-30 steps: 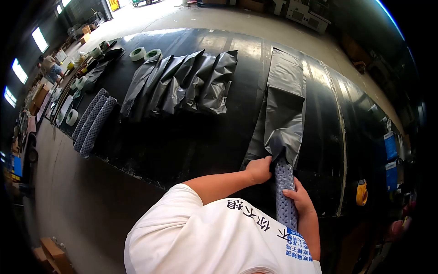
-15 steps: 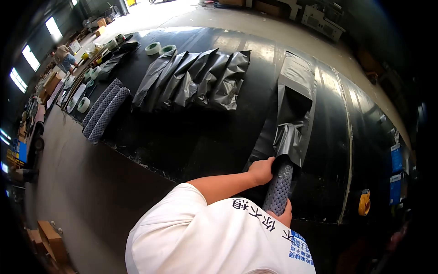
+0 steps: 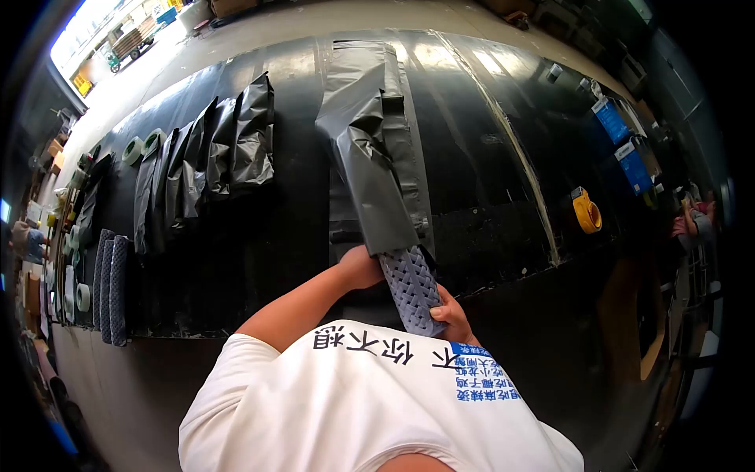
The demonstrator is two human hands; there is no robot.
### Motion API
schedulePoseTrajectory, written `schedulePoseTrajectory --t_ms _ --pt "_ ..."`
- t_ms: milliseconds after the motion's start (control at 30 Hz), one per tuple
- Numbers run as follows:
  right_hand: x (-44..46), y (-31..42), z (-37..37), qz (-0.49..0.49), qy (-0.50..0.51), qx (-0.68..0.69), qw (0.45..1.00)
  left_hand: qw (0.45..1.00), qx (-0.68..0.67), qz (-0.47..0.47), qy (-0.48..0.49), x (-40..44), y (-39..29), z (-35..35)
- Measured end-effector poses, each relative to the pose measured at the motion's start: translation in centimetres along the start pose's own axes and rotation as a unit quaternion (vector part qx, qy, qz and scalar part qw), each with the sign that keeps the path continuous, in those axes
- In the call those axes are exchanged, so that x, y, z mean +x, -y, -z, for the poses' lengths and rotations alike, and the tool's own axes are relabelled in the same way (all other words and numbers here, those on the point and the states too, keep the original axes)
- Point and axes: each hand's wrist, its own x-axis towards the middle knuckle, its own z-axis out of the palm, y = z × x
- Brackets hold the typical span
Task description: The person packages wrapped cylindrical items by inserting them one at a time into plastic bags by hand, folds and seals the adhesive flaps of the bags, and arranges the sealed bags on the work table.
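A grey rolled mat (image 3: pixel 412 291) with a woven-looking pattern sticks out of the mouth of a grey plastic mailing bag (image 3: pixel 379 193). Its far end is hidden inside the bag. My left hand (image 3: pixel 362 267) is closed at the left of the bag's mouth, gripping the edge; its fingertips are partly hidden. On the right, my right hand (image 3: pixel 451 316) wraps round the near part of the roll, thumb on top. More flat grey bags (image 3: pixel 413 118) lie beneath the one around the roll, on the black table (image 3: pixel 487 244).
Several filled grey bags (image 3: pixel 244 145) lie side by side at the left. Beyond them are tape rolls (image 3: pixel 132 149) and more rolled mats (image 3: pixel 115 291) at the table's left edge. A yellow tape dispenser (image 3: pixel 586 211) and blue boxes (image 3: pixel 633 167) are to the right. Another person (image 3: pixel 692 219) is at far right.
The view has swung right, so the table's contents appear further left. The bag's mouth and the roll now tilt the other way. Both hands keep their hold on bag and roll.
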Motion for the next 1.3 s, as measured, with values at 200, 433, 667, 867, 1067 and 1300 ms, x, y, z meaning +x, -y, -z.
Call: schedulePoseTrajectory --t_ms 200,433,667,867,1067,1300 --pt "1.6 -1.9 0.3 0.167 -0.124 -0.180 0.961 0.997 0.030 -0.001 0.071 -4.0 -4.2 -2.3" --pt "1.4 -4.3 4.2 0.184 -0.121 -0.615 0.757 0.989 0.008 0.149 0.023 -6.2 -4.6 -2.2" --pt "3.8 -3.7 3.5 0.418 -0.249 -0.724 0.490 0.984 -0.011 0.179 -0.012 -7.1 -4.8 -1.8" --pt "6.7 -3.4 3.6 0.428 -0.121 -0.611 0.655 0.980 -0.073 0.180 -0.034 -7.5 -4.0 -0.8" --pt "0.8 -4.4 6.9 0.384 -0.020 -0.475 0.792 0.943 -0.270 0.134 0.139 -9.3 -6.8 -3.1" --pt "-1.0 -3.7 7.1 0.219 -0.075 -0.621 0.749 0.922 -0.201 0.196 0.266 -6.7 -2.4 3.8"
